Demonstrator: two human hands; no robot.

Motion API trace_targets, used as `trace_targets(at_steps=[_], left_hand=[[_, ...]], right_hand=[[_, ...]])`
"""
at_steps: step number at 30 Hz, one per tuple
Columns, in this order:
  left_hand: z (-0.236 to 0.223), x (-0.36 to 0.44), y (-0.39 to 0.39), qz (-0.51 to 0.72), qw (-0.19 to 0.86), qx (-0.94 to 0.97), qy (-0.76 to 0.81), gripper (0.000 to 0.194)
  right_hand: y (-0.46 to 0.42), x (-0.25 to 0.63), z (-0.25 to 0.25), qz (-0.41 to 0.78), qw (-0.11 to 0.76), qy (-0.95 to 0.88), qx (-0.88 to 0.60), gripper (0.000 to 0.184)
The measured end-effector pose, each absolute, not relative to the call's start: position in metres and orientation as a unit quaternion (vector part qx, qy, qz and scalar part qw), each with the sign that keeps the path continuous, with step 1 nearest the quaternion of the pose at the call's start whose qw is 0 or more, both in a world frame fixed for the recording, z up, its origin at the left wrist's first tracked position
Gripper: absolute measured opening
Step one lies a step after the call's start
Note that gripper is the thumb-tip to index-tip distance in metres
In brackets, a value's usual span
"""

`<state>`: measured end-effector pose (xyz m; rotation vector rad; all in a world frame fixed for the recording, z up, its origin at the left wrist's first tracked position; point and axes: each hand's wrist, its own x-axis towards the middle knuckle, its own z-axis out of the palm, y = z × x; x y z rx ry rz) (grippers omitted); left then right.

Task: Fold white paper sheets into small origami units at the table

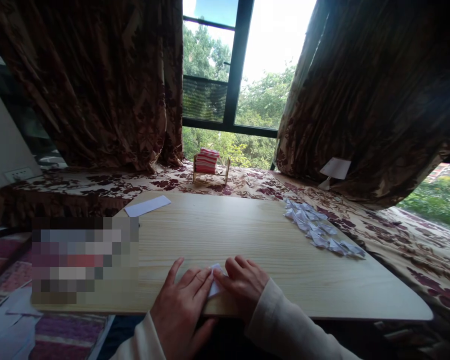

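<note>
A small folded piece of white paper (215,286) lies near the front edge of the wooden table, partly hidden under both hands. My left hand (183,302) rests flat beside it, fingers stretched and its fingertips on the paper's left side. The little finger sticks out to the left, and the thumb is apart, low by the table edge. My right hand (243,282) has its fingers curled, with thumb and index finger at the paper's upper right.
Many folded white paper pieces (311,225) are heaped at the table's (210,225) right. A blank paper strip (148,205) lies back left. A blurred patch (78,260) covers the left side. Behind stands a small rack with red-striped cloths (207,161); a small white lamp (335,168) is right.
</note>
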<state>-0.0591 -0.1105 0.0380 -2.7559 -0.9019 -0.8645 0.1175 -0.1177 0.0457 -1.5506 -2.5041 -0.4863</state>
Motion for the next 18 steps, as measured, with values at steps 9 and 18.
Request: trace_targets(at_steps=[9, 18], left_hand=[[0.033, -0.060, -0.110, -0.273, 0.068, -0.914, -0.292, 0.053], [0.033, -0.056, -0.116, -0.270, 0.085, -0.905, -0.318, 0.048]], right_hand=[[-0.111, 0.106, 0.065, -0.068, 0.007, -0.823, -0.564, 0.028], [-0.097, 0.119, 0.070, -0.034, 0.071, -0.804, -0.589, 0.022]])
